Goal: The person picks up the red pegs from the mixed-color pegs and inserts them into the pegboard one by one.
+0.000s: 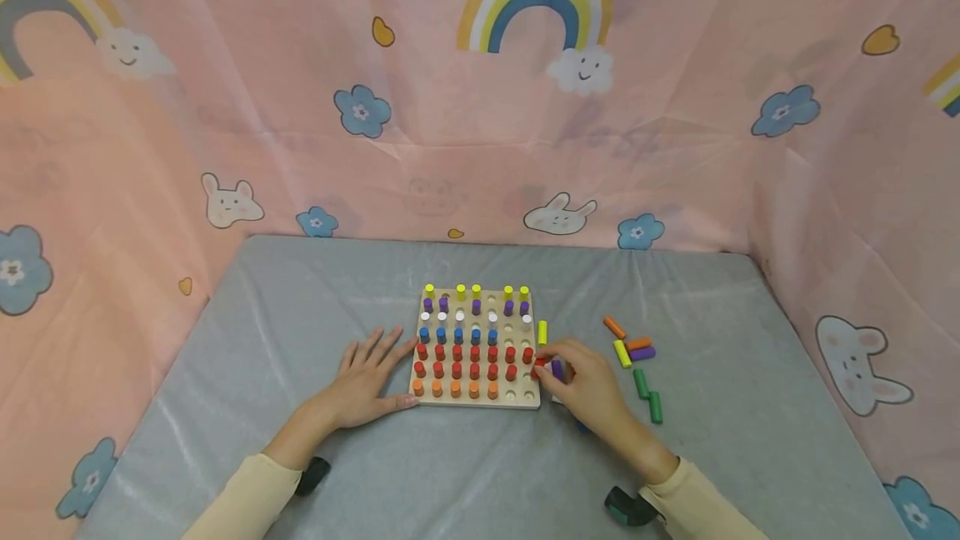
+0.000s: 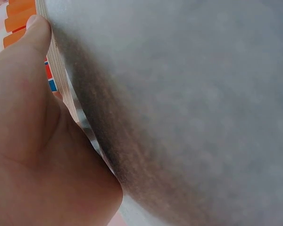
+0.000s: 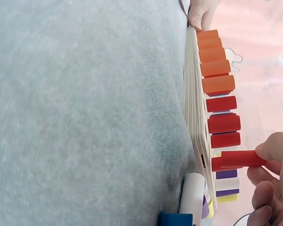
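A wooden pegboard (image 1: 519, 401) lies on the grey cloth, with rows of yellow, purple, white, blue, red and orange pegs standing in it. My left hand (image 1: 366, 386) rests flat at the board's left side, fingers spread, fingertips and thumb against its edge. Over the right end of the red rows, my right hand (image 1: 592, 390) pinches a red peg (image 3: 240, 158) between thumb and finger. That peg is upright, its lower end close over the board and overlapping another red peg in the right wrist view. Several holes on the board's right side hold no peg.
Right beside the board lie a yellow peg (image 1: 542, 332), a purple peg (image 1: 557, 369), a white peg (image 3: 192, 193) and a blue peg (image 3: 176, 219). Farther right are scattered orange (image 1: 614, 327), yellow (image 1: 622, 354), purple (image 1: 642, 353) and green pegs (image 1: 656, 407). Pink printed curtains surround the table.
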Action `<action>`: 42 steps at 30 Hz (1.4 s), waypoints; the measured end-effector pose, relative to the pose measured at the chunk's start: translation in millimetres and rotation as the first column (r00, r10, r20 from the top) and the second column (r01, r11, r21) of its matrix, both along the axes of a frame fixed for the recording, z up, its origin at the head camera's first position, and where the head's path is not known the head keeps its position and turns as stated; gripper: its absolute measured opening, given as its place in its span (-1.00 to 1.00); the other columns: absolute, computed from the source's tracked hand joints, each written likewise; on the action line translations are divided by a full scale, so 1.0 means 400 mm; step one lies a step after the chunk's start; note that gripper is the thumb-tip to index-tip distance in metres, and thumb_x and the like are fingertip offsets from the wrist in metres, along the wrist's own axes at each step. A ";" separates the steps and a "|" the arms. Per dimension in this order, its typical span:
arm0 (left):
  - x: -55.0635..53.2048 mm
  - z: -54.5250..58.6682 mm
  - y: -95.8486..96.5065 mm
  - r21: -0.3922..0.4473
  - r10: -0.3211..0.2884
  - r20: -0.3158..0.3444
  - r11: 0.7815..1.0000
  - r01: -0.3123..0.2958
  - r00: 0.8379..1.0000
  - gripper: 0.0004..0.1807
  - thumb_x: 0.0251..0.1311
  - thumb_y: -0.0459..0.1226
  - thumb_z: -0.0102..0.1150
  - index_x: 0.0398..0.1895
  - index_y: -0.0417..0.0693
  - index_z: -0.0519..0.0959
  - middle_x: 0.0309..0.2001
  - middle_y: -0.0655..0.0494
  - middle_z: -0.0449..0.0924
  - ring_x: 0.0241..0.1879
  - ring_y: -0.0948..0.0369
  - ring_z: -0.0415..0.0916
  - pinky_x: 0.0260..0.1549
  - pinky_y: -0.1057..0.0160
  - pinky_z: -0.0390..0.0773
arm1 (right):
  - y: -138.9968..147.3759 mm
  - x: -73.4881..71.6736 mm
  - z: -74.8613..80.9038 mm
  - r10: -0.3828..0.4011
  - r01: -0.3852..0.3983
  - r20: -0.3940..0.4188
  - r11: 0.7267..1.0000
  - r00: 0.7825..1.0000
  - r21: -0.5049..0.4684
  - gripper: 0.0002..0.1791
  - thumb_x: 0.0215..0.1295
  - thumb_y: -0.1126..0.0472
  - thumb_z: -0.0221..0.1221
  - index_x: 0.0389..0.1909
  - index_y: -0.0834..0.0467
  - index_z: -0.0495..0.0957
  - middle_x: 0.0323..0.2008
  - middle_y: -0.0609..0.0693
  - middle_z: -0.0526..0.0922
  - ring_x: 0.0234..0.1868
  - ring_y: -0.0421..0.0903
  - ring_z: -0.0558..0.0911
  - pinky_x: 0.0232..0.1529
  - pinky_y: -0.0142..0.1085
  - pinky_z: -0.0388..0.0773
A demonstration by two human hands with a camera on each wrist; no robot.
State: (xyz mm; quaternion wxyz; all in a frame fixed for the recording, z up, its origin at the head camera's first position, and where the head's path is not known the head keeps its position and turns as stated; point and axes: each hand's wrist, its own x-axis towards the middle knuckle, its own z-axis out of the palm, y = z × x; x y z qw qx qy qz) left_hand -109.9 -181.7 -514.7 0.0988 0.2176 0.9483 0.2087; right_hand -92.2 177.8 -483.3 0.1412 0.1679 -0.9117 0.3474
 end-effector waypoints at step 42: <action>0.005 0.013 0.000 0.023 -0.012 -0.020 1.000 0.012 1.000 0.00 0.14 0.41 0.03 0.59 0.30 -0.01 0.62 -0.03 -0.12 0.57 -0.20 -0.23 0.39 -0.43 -0.23 | -0.015 0.004 -0.013 0.041 -0.041 0.004 0.999 0.999 -0.002 -0.78 0.07 0.25 0.45 -0.25 0.01 0.68 -0.32 -0.17 0.66 -0.57 -0.31 0.36 -0.57 -0.51 0.30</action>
